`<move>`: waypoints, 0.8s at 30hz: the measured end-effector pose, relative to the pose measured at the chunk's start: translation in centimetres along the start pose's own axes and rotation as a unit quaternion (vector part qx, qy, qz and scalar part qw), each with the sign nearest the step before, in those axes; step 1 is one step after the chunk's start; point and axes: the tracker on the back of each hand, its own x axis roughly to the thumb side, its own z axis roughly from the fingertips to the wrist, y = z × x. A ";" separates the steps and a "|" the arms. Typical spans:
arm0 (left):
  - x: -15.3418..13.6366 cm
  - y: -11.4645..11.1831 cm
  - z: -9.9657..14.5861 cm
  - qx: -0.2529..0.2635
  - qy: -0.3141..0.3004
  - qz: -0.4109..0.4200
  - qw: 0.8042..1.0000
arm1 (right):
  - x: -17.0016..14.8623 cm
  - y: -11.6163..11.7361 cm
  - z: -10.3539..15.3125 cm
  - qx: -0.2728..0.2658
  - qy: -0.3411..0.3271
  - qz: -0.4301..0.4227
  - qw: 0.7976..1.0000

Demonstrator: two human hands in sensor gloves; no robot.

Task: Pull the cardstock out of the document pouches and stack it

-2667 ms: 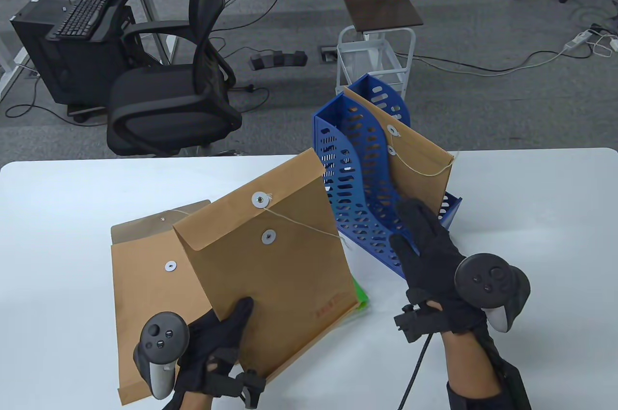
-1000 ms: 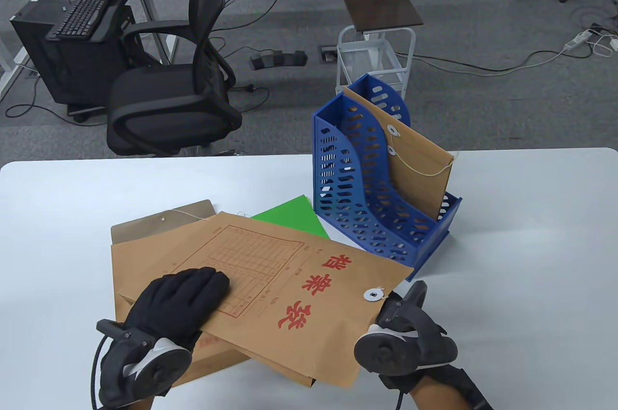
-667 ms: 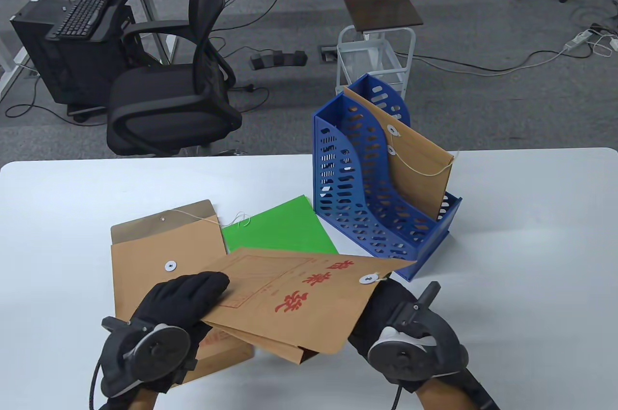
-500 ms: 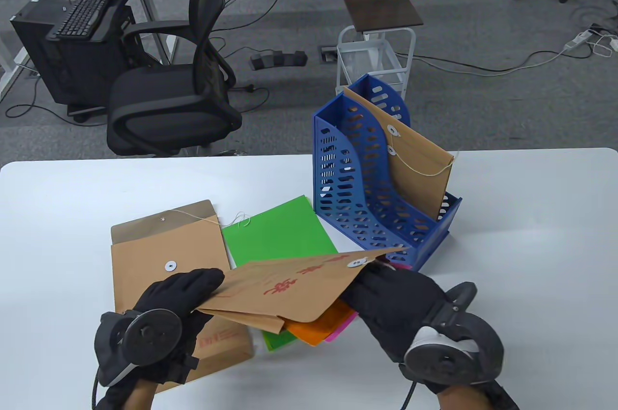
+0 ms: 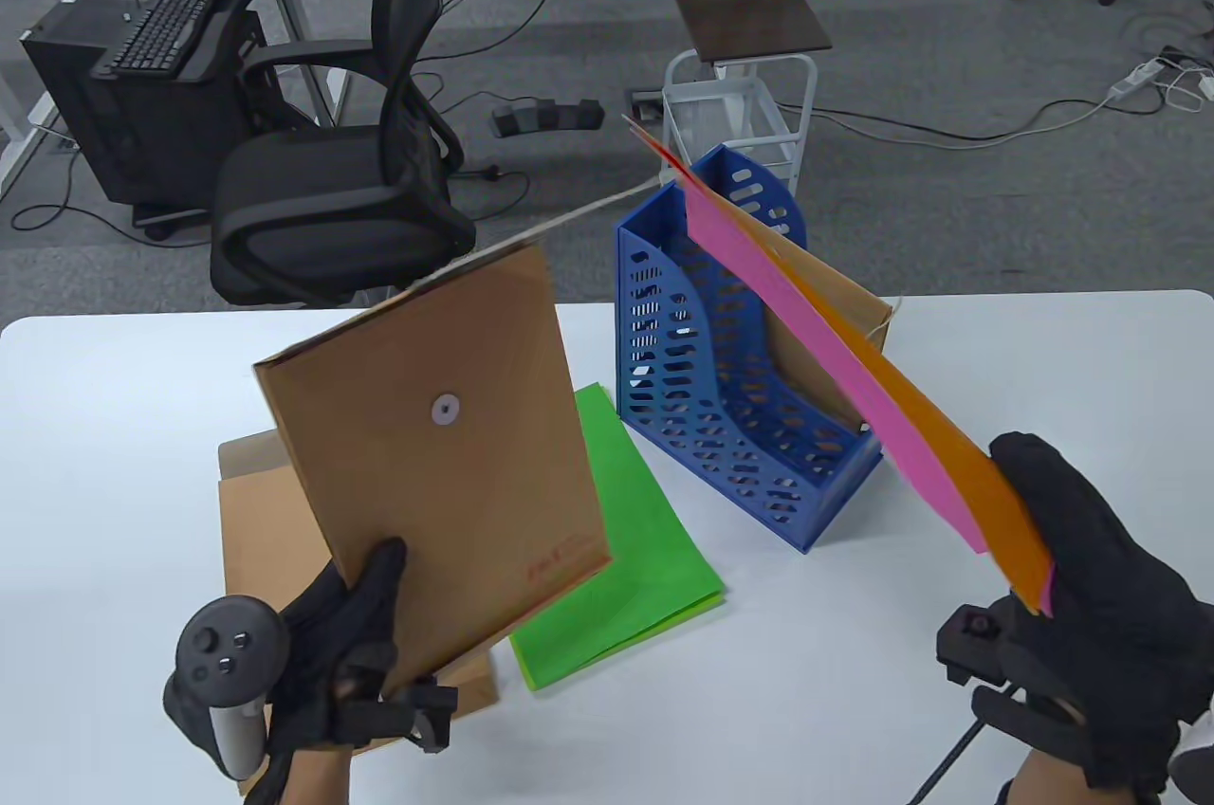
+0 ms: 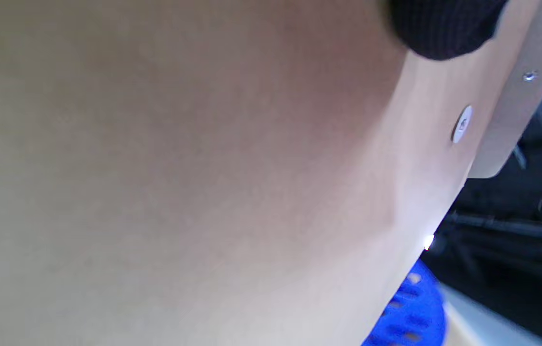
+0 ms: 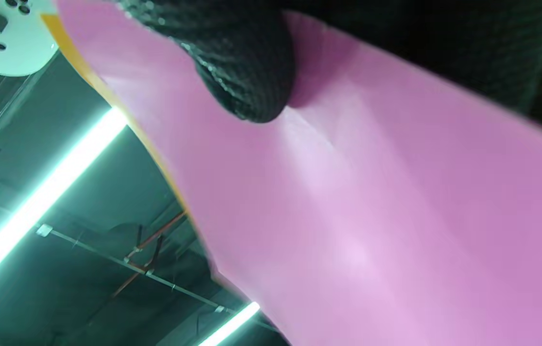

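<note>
My left hand grips the bottom corner of a brown document pouch and holds it upright above the table, flap open at the top. The pouch fills the left wrist view. My right hand grips pink cardstock and orange cardstock together, raised edge-on at the right, clear of the pouch. The pink sheet fills the right wrist view. Green cardstock lies flat on the table. Another brown pouch lies under the held one. A further pouch stands in the blue file rack.
The white table has its far edge behind the rack. A black office chair and a small white cart stand on the floor beyond it.
My right hand has pulled the pink and orange sheets out of the pouch and lifted them up to the right. My left hand has tipped the pouch upright, its back side now facing me.
</note>
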 end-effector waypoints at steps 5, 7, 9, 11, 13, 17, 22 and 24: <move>-2.7 1.7 1.1 0.087 0.028 0.104 0.990 | 1.8 7.0 1.8 0.078 -0.038 0.071 0.994; -3.4 3.0 1.7 0.142 0.031 0.122 0.982 | 2.3 10.4 3.2 0.110 -0.053 0.102 0.987; -4.3 4.4 2.0 0.188 0.050 0.140 0.971 | 2.4 14.1 5.0 0.158 -0.060 0.133 0.977; -5.0 5.5 2.3 0.220 0.063 0.153 0.961 | 2.1 17.2 6.8 0.194 -0.077 0.160 0.965; -5.6 6.3 2.6 0.249 0.077 0.129 0.957 | 1.6 20.5 8.9 0.239 -0.088 0.175 0.951; -6.0 6.6 2.6 0.266 0.084 0.115 0.954 | 0.5 26.2 14.0 0.370 -0.129 0.235 0.889; -5.5 5.6 2.4 0.238 0.072 0.093 0.964 | 1.0 26.8 18.6 0.439 -0.188 0.269 0.837; -5.3 5.4 2.3 0.232 0.066 0.088 0.966 | 0.8 26.6 19.6 0.462 -0.200 0.288 0.814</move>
